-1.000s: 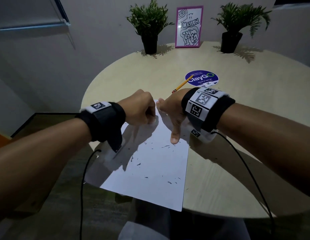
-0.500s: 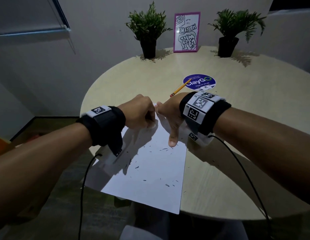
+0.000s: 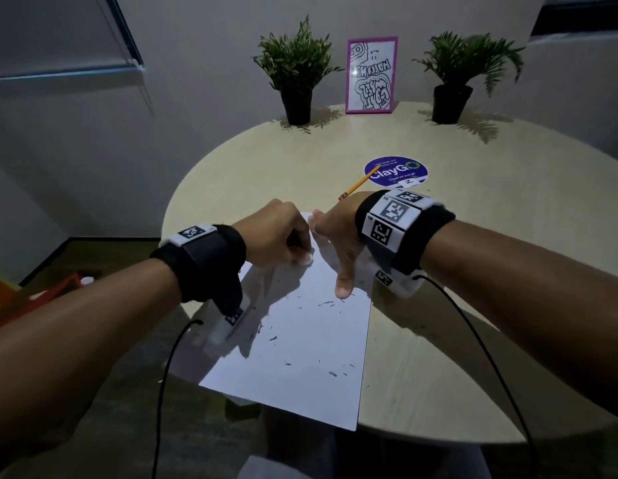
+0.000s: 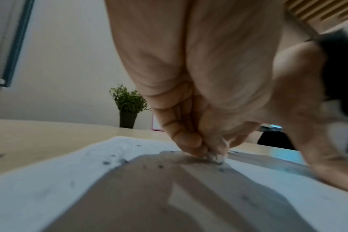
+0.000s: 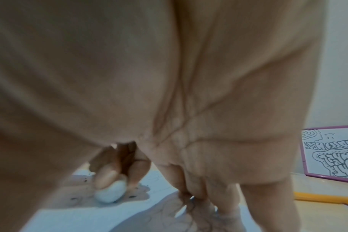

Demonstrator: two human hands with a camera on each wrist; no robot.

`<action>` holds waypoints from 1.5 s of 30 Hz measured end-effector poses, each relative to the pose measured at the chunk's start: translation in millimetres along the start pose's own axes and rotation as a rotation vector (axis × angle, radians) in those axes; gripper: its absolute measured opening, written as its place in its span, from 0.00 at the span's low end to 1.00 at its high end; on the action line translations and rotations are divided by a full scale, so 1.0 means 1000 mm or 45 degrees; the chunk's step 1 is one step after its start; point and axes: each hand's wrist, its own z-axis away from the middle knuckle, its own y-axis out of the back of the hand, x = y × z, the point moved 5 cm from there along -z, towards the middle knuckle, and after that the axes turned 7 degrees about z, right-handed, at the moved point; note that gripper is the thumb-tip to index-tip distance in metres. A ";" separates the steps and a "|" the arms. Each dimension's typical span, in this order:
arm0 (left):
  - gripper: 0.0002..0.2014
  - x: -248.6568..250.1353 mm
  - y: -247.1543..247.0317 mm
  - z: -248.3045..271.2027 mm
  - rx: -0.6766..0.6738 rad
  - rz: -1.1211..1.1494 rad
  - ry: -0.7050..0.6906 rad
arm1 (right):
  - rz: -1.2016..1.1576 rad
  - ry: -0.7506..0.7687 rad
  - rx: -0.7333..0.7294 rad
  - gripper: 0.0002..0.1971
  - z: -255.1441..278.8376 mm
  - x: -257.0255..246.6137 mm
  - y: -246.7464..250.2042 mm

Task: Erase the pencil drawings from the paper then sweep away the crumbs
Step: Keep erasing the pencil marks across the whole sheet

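From the head view, the paper [image 3: 293,344] lies at the near edge of the round table [image 3: 473,271], one corner hanging over the rim, and its lower half reads as blank apart from dark eraser crumbs [image 3: 330,303] scattered across it — so I judge the erasing well advanced but not finished, and the sweeping not begun. The left hand [image 3: 273,236] is curled into a fist over the upper part of the sheet, pinching a small white eraser [image 3: 306,260] whose tip meets the paper; the right hand [image 3: 338,236] sits just beside it, thumb stretched down flat on the sheet to pin it, fingers pressed at the top edge. A yellow pencil [image 3: 357,184] lies beyond the hands, its tip on a round purple sticker [image 3: 400,169]. The only containers here are the two black pots at the far rim, each holding a green plant [image 3: 295,69] (a pink-framed doodle card [image 3: 371,75] stands between them). From the left wrist view, the fingertips [image 4: 189,141] bunch tight around the eraser nub against the paper, crumbs lie around the contact point, and faint pencil loops [image 4: 109,149] show just beyond — work that I judge is left to rub out. From the right wrist view, the palm fills most of the picture; under it the eraser [image 5: 110,193] shows rounded and white, clamped by the other hand's fingers [image 5: 105,177], while the right hand's own fingers [image 5: 199,188] reach straight down onto the sheet, holding nothing.
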 end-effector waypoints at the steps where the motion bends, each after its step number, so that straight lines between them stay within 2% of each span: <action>1: 0.02 -0.004 0.004 -0.004 0.028 -0.014 0.023 | -0.003 -0.010 -0.004 0.69 0.000 0.001 -0.001; 6: 0.04 -0.011 0.022 -0.017 0.077 -0.173 0.149 | 0.001 -0.008 -0.045 0.69 0.004 0.000 -0.001; 9: 0.03 0.007 0.018 -0.005 0.006 -0.179 0.022 | -0.003 0.001 -0.035 0.67 0.005 -0.001 0.000; 12: 0.02 0.030 -0.005 0.015 -0.079 -0.035 -0.062 | -0.010 0.036 -0.010 0.62 0.006 0.000 0.001; 16: 0.05 0.015 -0.010 0.012 -0.012 -0.066 0.070 | 0.035 0.040 -0.034 0.77 0.009 -0.004 0.001; 20: 0.09 -0.013 0.013 0.004 0.080 -0.140 0.258 | 0.028 0.021 -0.053 0.79 0.007 -0.004 0.001; 22: 0.07 -0.012 0.018 0.001 0.054 -0.161 0.260 | 0.020 0.014 -0.053 0.80 0.006 -0.002 0.000; 27: 0.05 0.017 0.005 0.002 -0.057 -0.114 0.051 | -0.020 0.066 -0.022 0.66 0.003 -0.002 0.000; 31: 0.03 0.006 0.000 0.002 -0.011 -0.151 0.090 | -0.019 0.079 -0.032 0.72 0.005 -0.005 -0.001; 34: 0.05 -0.011 0.016 -0.003 0.062 -0.191 0.234 | -0.014 0.034 -0.006 0.67 0.002 -0.002 -0.001; 36: 0.05 -0.015 0.023 -0.007 0.051 -0.205 0.274 | 0.004 0.016 -0.008 0.66 0.002 -0.001 -0.001; 43: 0.05 0.024 -0.002 0.007 -0.101 -0.181 0.031 | 0.016 0.059 0.026 0.59 0.003 -0.002 0.000; 45: 0.05 0.019 -0.004 0.005 -0.080 -0.206 0.055 | 0.038 0.022 0.024 0.62 0.003 -0.002 -0.001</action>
